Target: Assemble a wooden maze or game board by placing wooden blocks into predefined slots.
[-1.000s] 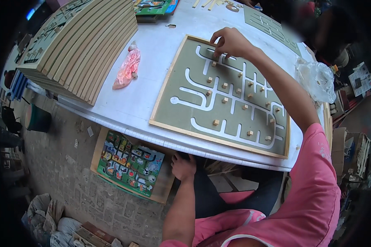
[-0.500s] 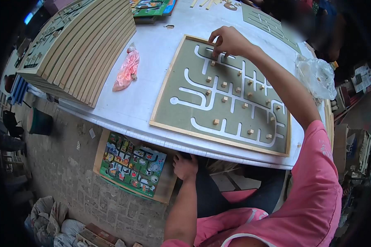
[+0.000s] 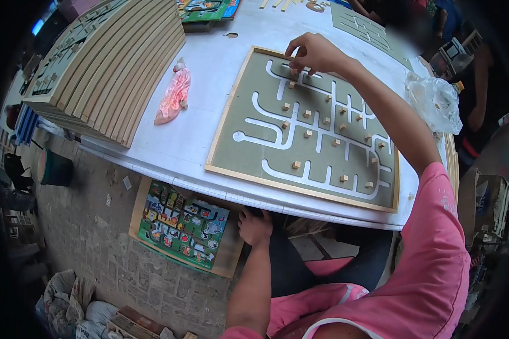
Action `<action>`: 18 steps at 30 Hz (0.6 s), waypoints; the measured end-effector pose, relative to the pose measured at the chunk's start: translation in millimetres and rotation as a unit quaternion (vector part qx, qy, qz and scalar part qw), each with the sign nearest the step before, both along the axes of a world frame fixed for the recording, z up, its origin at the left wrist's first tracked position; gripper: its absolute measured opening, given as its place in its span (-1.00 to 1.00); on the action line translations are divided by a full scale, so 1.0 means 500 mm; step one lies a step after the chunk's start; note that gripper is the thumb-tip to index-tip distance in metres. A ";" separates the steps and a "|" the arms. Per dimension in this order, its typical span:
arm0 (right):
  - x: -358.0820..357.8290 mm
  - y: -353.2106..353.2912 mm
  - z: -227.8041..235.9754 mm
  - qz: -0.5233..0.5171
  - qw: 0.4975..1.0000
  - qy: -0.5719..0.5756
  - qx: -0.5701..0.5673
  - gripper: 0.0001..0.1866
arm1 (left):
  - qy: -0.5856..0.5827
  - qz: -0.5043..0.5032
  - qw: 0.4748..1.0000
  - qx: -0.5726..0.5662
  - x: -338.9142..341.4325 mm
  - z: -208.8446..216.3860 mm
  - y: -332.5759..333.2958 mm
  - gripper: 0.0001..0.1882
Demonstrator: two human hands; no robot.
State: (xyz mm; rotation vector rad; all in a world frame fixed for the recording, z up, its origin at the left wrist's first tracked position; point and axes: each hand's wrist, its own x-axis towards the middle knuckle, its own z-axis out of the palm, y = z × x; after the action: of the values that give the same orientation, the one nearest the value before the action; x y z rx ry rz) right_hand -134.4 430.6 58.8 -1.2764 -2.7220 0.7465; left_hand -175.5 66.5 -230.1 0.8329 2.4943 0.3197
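Note:
On the table lies a wood-framed grey-green maze board point(image 3: 243, 161) with white branching grooves. Several small wooden blocks point(image 3: 296, 165) stand on it. My right hand point(image 3: 319, 53) reaches over the board's far left part, its fingertips pinched together low over a groove. Whatever sits between those fingertips is too small and shaded to make out. Below the table's front edge rests my left hand point(image 3: 255, 227), empty as far as it shows, fingers a little apart, beside a brown panel and my dark-clothed leg. A colourful printed maze board point(image 3: 181, 226) leans near that hand.
A tall stack of wood-framed boards point(image 3: 113, 73) stands at the table's left. Beside it lies a pink plastic bag point(image 3: 173, 99). A clear plastic bag point(image 3: 434, 103) sits at the right edge, and another grey-green board point(image 3: 367, 34) lies at the back. Another person's arm point(image 3: 481, 85) shows at far right.
My right hand stays at nearly the same spot, its fingers shifted slightly. My left hand has barely moved. Another person's arm has come into view at the far right.

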 end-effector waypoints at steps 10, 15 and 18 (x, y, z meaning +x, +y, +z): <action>0.004 0.009 -0.006 0.020 1.000 0.012 0.000 -0.73 | -0.010 -0.003 1.000 -0.007 -0.001 0.002 0.001 -0.22; 0.007 0.008 -0.010 0.019 1.000 0.007 0.008 -0.72 | 0.010 -0.004 1.000 0.003 0.002 -0.003 0.000 -0.22; 0.005 0.008 -0.010 0.015 1.000 0.003 0.009 -0.72 | 0.002 -0.004 1.000 0.001 0.001 0.000 0.000 -0.22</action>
State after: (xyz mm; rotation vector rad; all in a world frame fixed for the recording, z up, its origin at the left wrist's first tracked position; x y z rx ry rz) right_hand -132.1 434.6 53.9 -1.2314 -2.7425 0.7261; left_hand -175.2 66.3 -230.1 0.8454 2.4950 0.3190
